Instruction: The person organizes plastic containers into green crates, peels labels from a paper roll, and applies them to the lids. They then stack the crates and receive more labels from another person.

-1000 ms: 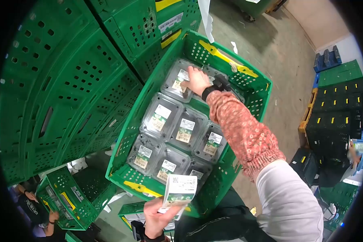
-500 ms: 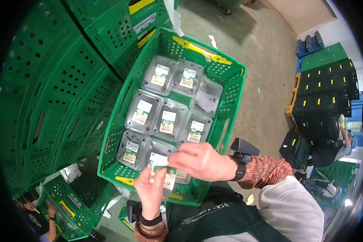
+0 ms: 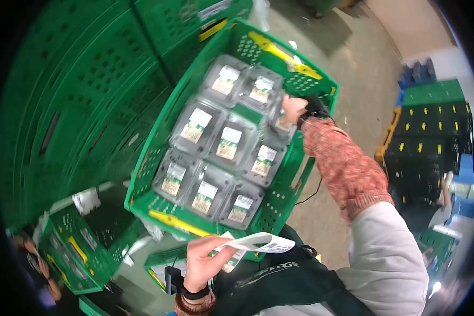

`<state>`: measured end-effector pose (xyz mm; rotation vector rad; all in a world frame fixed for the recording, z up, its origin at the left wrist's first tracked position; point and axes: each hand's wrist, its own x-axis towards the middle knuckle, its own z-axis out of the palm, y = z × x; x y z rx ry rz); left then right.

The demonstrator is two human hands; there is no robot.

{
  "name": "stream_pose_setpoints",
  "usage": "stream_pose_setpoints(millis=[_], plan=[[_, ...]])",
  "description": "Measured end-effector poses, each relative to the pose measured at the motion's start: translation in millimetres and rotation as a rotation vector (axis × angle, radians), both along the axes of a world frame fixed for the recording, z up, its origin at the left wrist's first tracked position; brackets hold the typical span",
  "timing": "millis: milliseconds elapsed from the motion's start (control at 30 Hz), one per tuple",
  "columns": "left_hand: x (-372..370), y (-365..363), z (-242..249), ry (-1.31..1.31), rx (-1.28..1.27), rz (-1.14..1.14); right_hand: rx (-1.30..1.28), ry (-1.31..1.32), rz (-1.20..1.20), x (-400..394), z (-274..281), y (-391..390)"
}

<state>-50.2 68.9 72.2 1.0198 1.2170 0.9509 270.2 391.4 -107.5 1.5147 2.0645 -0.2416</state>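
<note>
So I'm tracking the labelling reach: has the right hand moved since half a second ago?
Yes. The right hand has gone from the left hand near the green crate's near rim to the clamshell at its far right corner.

Floor (image 3: 347,58): bare grey concrete, running from the top middle down the right side; a few pale scraps near the top.
Green crate (image 3: 279,208): perforated plastic, yellow handle bars at both ends; support underneath hidden.
Clear punnets (image 3: 224,147): nine in the crate, three rows of three, tight side by side, each with a white-and-green label; the far-right one partly hidden by a hand.
Stacked crates (image 3: 79,105): green, piled high, close against the left of the open crate.
Small crate (image 3: 76,253): green, low at lower left, standing on the floor.
Dark crates (image 3: 432,147): stacked at far right, a wooden pallet just beside them.
</note>
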Motion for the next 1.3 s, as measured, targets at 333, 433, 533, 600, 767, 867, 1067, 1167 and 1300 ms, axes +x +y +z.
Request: stream_pose_setpoints(millis=[333, 433, 533, 600, 767, 867, 1067, 1167, 1300], plan=[[-20, -106, -19, 0.188, 0.004, 0.138, -0.166, 1.104, 0.306, -165, 239, -255], [-25, -142, -9, 0.324, 0.24, 0.352, -0.418, 1.111, 0.409, -191, 241, -312], [-3, -190, -3, 0.108, 0.154, 0.485, -0.53, 1.16, 0.436, -212, 222, -359], [13, -228, 0, 0.085, 0.127, 0.717, -0.668, 1.234, 0.487, -225, 218, -376], [56, -326, 47, 0.245, 0.36, 1.068, -1.08, 1.575, 0.783, -257, 241, -453], [54, -374, 65, 0.346, 0.669, 0.976, -1.565, 1.656, 1.083, -282, 244, -480], [60, -461, 20, 0.476, 0.65, 1.258, -1.841, 1.536, 1.074, -314, 203, -581], [64, -559, -50, 0.226, 0.524, 1.396, -1.843, 1.496, 0.93, -337, 143, -651], [40, -668, -228, 0.037, -0.383, 1.954, -2.262, 0.859, 0.514, -403, -33, -741]])
